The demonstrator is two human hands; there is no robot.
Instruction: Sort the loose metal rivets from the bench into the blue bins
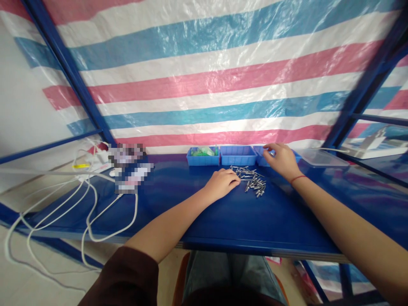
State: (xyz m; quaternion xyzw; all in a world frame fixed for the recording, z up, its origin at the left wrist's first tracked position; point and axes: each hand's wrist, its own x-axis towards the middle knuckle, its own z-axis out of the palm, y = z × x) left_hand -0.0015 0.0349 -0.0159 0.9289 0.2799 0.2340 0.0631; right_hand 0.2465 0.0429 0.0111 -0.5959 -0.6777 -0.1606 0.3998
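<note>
On the blue tabletop lies a loose pile of silver blind rivets, thin metal pins with thicker ends. My left hand rests at the pile's left edge, thumb and fingers pinched around the end of one rivet. My right hand is over the right blue bin, its thumb and index finger apart. Something small and shiny shows between those fingers, seemingly down in the bin; the hand hides most of that bin. Beside it stands the middle blue bin, with no contents visible.
Green and clear plastic material fills the left blue bin. A clear plastic lid lies at the right back. White cables and a power strip occupy the left side. A striped plastic sheet hangs behind, between blue frame posts.
</note>
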